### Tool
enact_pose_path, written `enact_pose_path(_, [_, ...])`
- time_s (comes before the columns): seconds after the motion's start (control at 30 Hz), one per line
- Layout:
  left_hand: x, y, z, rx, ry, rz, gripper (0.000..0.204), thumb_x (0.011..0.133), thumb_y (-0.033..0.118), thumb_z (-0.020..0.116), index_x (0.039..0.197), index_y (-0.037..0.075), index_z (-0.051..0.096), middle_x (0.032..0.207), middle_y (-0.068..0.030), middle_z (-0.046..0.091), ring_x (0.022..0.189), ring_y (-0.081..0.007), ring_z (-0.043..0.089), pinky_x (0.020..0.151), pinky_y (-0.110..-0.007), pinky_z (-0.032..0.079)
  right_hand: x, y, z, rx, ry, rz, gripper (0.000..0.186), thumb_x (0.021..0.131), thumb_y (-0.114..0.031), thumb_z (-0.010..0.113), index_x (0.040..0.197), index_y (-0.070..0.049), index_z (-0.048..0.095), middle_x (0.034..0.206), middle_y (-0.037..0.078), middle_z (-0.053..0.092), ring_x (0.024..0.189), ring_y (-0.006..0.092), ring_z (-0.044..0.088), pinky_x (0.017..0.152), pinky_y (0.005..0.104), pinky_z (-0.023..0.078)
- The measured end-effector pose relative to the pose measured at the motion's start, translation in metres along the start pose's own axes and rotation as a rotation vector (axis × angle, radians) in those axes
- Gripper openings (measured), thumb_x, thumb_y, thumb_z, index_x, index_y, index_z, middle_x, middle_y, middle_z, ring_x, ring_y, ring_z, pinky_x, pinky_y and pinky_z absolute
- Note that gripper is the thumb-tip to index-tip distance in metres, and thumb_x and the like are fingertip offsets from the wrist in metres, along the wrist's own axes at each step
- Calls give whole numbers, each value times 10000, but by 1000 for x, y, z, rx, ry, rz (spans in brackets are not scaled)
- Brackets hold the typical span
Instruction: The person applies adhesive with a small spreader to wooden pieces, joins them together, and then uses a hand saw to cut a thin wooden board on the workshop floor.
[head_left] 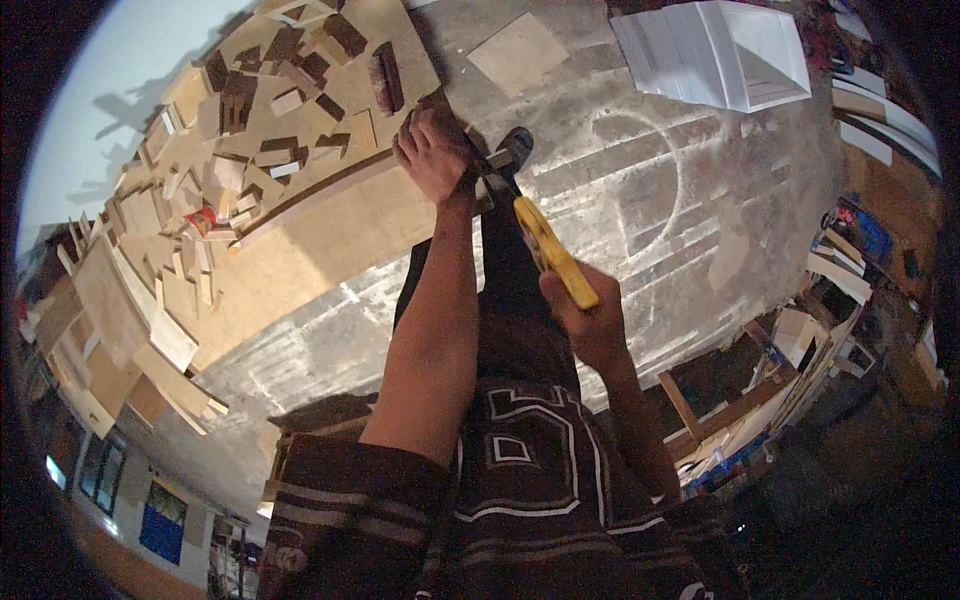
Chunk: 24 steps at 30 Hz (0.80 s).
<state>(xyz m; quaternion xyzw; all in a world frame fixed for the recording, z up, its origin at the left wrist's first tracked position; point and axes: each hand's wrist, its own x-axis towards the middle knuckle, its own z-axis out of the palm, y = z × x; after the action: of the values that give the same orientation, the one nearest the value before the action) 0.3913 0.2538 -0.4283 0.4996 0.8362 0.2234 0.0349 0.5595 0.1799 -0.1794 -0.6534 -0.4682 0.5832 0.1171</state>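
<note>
My right hand (592, 318) is closed round the yellow handle of a hand saw (545, 245). The saw's dark, narrow blade slants up and left, to beside my left hand (437, 155). With fingers curled, that hand presses down at the corner of the wooden workbench (310, 245), gripping what looks like a piece of wood (484, 197) next to the blade. Most of this piece is hidden by my hand and wrist. Whether the blade touches the wood I cannot tell.
Several wood offcuts (285, 102) lie scattered over the bench, with a dark reddish block (386, 78) near its far edge. My shoe (515, 148) shows on the concrete floor below. A white box-like piece (715, 55) stands far right; boards (800, 345) lean at the right.
</note>
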Motion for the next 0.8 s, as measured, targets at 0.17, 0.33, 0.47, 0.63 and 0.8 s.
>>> enact_pose_path(0.17, [1,-5,11,-27,-32,-17,599,801,285,577,1331,25,476,1356,-170,530,1309,-379,424,1125,-507,294,-33,-15,-8,89,46,14,248,946,-232,681,973,13,656,685,22,582,628,78,527,564,272,438])
enact_pose_path(0.33, [0,-6,10,38,32,-8,462,828,217,589,1254,50,524,1289,-112,578,1248,-324,486,1117,-498,317,-24,-8,-16,8,-34,72,237,945,-206,677,1018,19,666,699,35,604,639,88,551,592,274,466])
enact_pose_path(0.47, [-3,3,6,36,-3,-18,474,811,219,603,1242,35,530,1314,-131,563,1248,-334,483,1122,-506,312,-45,-27,-21,41,49,2,270,948,-257,679,877,-2,625,656,32,564,594,94,493,537,305,417])
enact_pose_path(0.63, [4,-2,6,53,-51,-56,487,805,222,605,1245,29,524,1313,-142,555,1268,-335,469,1127,-520,303,-23,-16,-15,44,2,8,287,946,-286,684,917,-2,647,661,31,585,626,94,536,557,300,443])
enact_pose_path(0.8, [-2,1,4,21,8,-8,504,805,214,599,1265,24,521,1296,-136,561,1264,-333,473,1136,-511,290,-47,-14,-18,56,30,2,246,952,-252,670,940,-7,656,676,50,600,624,103,537,563,297,441])
